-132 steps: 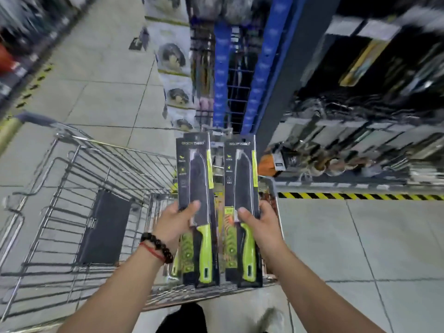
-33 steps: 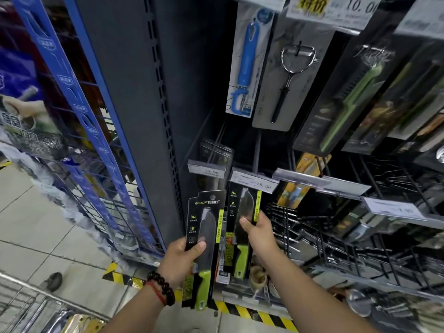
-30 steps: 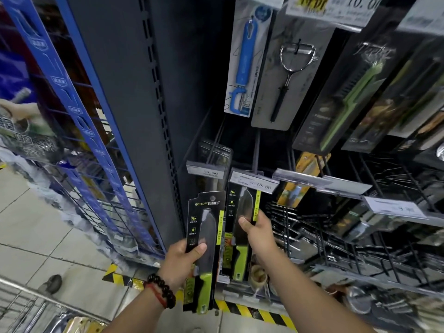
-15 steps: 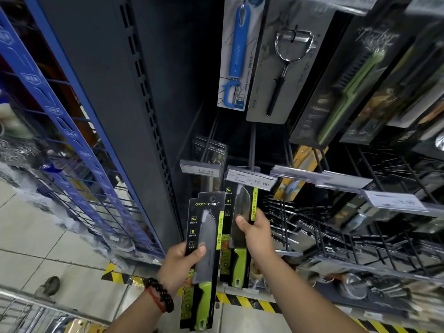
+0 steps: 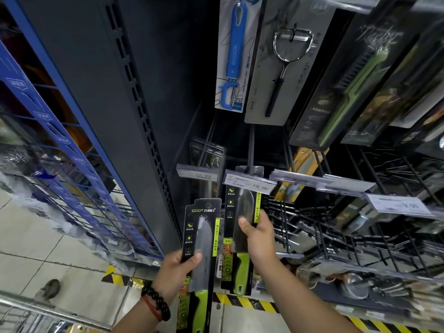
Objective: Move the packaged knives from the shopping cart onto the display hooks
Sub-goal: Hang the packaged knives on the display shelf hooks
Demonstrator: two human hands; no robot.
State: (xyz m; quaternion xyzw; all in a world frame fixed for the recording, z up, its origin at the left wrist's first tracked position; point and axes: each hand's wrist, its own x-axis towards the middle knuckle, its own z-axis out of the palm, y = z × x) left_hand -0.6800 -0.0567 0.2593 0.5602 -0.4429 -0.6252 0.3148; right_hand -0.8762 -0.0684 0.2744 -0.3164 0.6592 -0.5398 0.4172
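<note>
Left hand: my left hand grips a packaged knife at mid-height, thumb across the front of the card, fingers curled behind it.
Left knife: I hold it upright, just left of the 15.00 price tag and lower than it, clear of the hooks. Its card reads "QXF" with further characters I cannot read; the handle is lime green.
Right hand: my right hand pinches the second packaged knife along its right edge, thumb on the front.
Right knife: it stands directly under the 15.00 price tag, its top edge hidden behind the tag. I cannot tell whether its hole is on the display hook that runs back from the tag.
Wrist: a black bead bracelet and a red cord sit on my left wrist.
Writing: left of the 15.00 price tag hangs a second tag reading about "13.90", blurred. Far right of it, another tag reads about "9.9".
Above the tag: a blue peeler on a white card and a black-handled peeler on a grey card.
Right of the tag: bare wire hooks crowd the rack.
Left of the tag: a dark slotted upright, then a blue wire rack.
Below the tag: yellow-black floor tape and the cart rim at the lower left.
</note>
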